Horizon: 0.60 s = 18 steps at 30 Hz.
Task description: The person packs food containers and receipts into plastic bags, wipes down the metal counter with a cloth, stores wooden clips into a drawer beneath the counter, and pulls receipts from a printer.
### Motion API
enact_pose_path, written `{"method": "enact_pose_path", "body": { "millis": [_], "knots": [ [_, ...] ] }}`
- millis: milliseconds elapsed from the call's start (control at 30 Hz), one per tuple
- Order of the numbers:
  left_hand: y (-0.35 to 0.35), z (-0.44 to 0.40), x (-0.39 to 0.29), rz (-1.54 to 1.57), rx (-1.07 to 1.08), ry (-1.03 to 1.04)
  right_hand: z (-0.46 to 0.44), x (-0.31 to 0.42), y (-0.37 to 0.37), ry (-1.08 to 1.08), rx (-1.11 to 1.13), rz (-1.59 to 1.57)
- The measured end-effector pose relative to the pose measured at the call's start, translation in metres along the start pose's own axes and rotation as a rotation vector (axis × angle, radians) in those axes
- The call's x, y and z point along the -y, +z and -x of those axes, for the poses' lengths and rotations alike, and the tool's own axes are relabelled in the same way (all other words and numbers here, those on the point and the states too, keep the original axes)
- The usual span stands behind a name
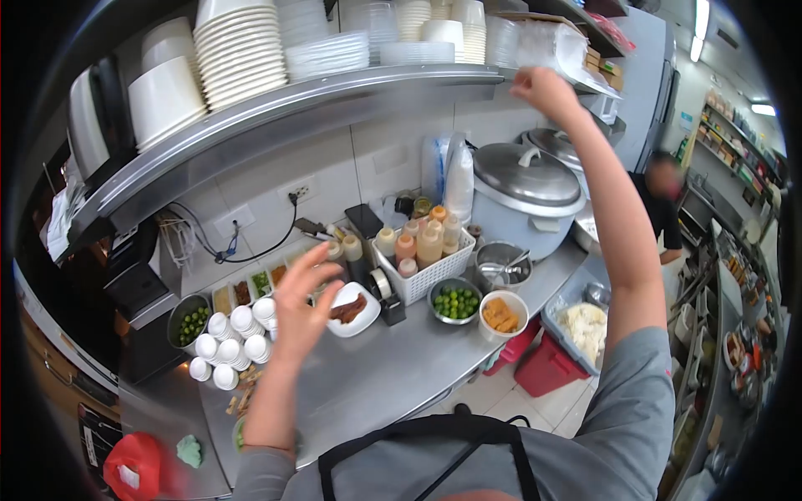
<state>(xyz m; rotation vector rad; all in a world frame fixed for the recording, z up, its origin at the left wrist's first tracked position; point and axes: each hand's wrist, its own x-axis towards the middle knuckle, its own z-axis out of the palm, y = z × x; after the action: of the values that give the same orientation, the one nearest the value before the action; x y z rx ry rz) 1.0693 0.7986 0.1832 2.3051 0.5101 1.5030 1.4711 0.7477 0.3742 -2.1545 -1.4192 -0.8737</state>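
Note:
My left hand [305, 296] is raised above the steel counter, fingers apart and holding nothing. Just beyond it, a white square bowl [355, 311] holds reddish-brown strips of food. Stacked white lidded cups [230, 351] stand to the left of that hand. Up at the right end of the shelf is my right hand [545, 90], its fingers curled in. Whether anything is between those fingers is hidden. A clear plastic-wrapped pack [551, 46] lies close behind it; I cannot tell if they touch.
Overhead runs a steel shelf [292, 92] with stacked white tubs [238, 54]. Along the counter stand a basket of squeeze bottles [430, 275], a bowl of green citrus [455, 302], a tub of orange pieces [503, 315] and a large rice cooker [526, 196]. Another person [660, 204] stands at right.

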Motion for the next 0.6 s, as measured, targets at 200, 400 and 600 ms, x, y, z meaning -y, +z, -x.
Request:
{"method": "enact_pose_path", "body": {
  "millis": [200, 400, 600],
  "knots": [
    [0.049, -0.098, -0.004, -0.249, -0.089, -0.018, -0.162, -0.113, 0.035, -0.019, -0.134, -0.018],
    [0.093, -0.176, -0.024, -0.584, -0.077, 0.258, -0.251, -0.091, 0.09, -0.193, -0.26, -0.302],
    [0.116, -0.214, -0.039, -0.76, -0.037, 0.445, -0.197, -0.01, 0.057, -0.667, 0.251, -0.908]
  ]
}}
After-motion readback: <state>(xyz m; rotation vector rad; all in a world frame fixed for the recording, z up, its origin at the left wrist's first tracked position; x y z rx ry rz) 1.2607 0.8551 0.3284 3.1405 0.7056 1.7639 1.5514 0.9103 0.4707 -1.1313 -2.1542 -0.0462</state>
